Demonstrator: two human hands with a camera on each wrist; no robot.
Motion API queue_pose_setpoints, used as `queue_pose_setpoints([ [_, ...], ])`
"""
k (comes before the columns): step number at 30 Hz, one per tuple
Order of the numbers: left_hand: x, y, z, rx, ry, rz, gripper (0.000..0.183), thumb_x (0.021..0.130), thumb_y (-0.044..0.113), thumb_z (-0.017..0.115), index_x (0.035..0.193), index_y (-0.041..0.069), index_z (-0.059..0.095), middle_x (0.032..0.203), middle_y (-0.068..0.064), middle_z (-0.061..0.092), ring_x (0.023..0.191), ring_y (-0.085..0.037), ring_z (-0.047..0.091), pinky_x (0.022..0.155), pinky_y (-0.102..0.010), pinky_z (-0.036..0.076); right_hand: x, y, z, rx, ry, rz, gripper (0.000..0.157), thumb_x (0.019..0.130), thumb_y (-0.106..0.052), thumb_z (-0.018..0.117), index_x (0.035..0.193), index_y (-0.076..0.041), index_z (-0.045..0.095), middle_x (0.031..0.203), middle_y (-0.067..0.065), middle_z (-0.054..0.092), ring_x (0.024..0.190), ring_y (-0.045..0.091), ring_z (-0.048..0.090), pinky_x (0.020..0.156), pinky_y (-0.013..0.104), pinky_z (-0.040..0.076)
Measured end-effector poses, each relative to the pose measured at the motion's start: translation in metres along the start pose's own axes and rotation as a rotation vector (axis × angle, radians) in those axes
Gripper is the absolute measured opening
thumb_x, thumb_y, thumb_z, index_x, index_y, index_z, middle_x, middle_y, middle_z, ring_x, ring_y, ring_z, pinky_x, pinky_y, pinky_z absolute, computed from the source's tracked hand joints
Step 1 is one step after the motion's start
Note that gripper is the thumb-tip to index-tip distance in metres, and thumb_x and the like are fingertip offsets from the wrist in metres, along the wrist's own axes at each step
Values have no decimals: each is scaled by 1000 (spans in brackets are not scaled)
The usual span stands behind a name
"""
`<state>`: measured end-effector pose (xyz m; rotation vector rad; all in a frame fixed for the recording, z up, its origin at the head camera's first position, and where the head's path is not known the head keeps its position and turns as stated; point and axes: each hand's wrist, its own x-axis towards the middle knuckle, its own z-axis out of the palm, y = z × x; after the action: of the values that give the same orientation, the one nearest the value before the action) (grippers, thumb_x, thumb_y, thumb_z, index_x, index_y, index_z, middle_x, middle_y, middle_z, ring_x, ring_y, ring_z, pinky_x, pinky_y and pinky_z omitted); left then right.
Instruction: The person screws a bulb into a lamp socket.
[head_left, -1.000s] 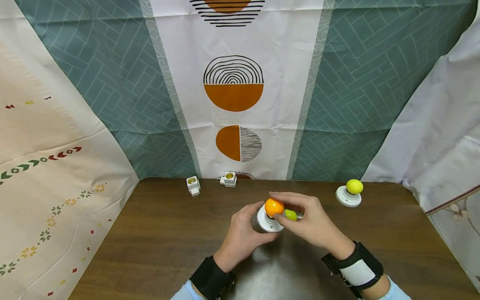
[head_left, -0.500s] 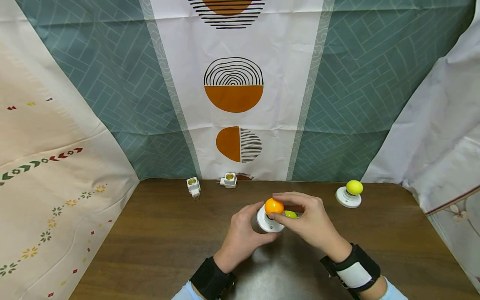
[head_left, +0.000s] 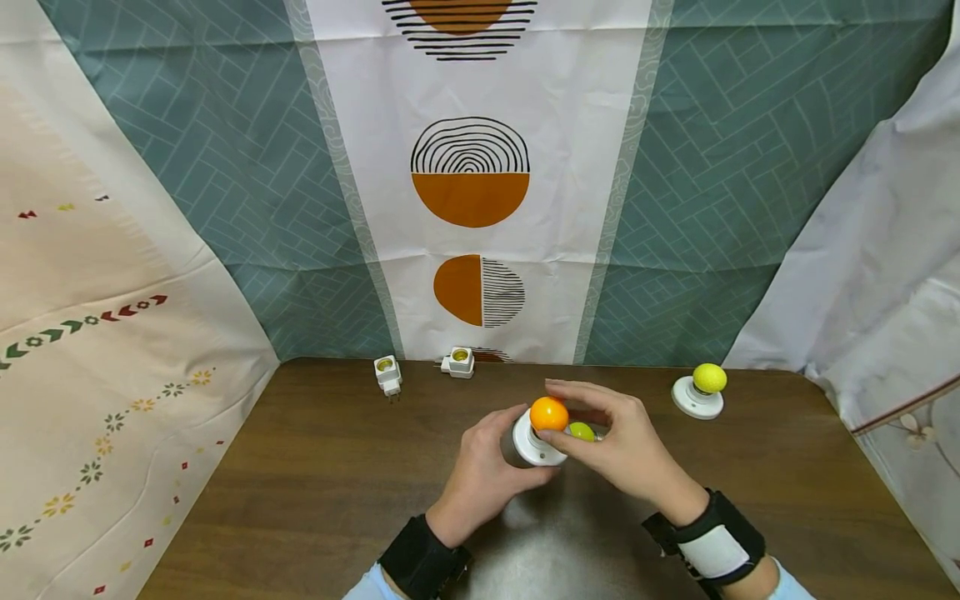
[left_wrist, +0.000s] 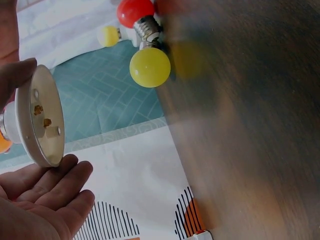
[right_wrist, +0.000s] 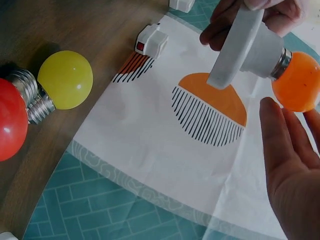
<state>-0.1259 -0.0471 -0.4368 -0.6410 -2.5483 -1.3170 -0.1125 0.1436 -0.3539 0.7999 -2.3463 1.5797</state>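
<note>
Above the table's middle, my left hand (head_left: 483, 467) grips a round white lamp holder (head_left: 538, 450) by its rim, tilted so its socket points up. An orange globe bulb (head_left: 549, 413) sits in that socket. My right hand (head_left: 630, 437) pinches the orange bulb between thumb and fingers. The right wrist view shows the bulb's metal screw collar (right_wrist: 282, 65) partly exposed at the socket mouth. Beyond the right hand lie a yellow bulb (right_wrist: 65, 80) and a red bulb (right_wrist: 11, 120), screw ends together. The head view has the red one hidden behind the hand.
Two white plug-in sockets (head_left: 387, 375) lie at the table's back edge, left of centre. Back right stands another white lamp holder (head_left: 693, 403) bearing a yellow bulb (head_left: 709, 377). Patterned cloth hangs behind the brown wooden table (head_left: 322, 467).
My right thumb and fingers have shifted slightly around the orange bulb. The left hand keeps the lamp holder in about the same place.
</note>
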Motion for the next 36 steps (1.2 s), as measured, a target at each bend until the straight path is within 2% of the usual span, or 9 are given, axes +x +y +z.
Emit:
queue_pose_setpoints([
  [6,0,0,-1,-13,-18,-21,74,65,46,80,129,20,52,120,11,53,106,-5,49,88,-31,41,1,1,-3,43,-100,45,49,79,-9,72,126,-5,56,125,3,55,107,19,56,83,36,46],
  [12,0,-1,0,-14,-16,-15,74,66,46,80,129,19,53,120,11,53,106,-5,49,88,-30,41,0,1,-4,59,-115,69,48,80,-9,71,125,-6,57,122,3,57,104,18,57,81,38,47],
  [21,0,0,1,-20,-7,1,74,66,44,80,129,19,52,120,11,53,106,-5,50,87,-31,42,-1,0,-3,55,-62,60,45,77,-9,74,120,-6,61,116,4,60,101,18,59,77,38,49],
  [27,1,1,1,-27,-6,-4,74,66,46,80,130,22,52,120,11,53,106,-5,50,87,-34,43,-2,0,0,69,18,21,43,73,-6,76,113,-4,63,109,10,63,96,21,61,73,38,50],
  [36,2,2,0,-25,-1,-12,73,65,49,79,128,23,52,119,13,53,104,-5,50,87,-33,42,-1,1,3,82,74,6,42,70,-7,79,110,-5,65,104,8,65,93,20,61,70,39,51],
])
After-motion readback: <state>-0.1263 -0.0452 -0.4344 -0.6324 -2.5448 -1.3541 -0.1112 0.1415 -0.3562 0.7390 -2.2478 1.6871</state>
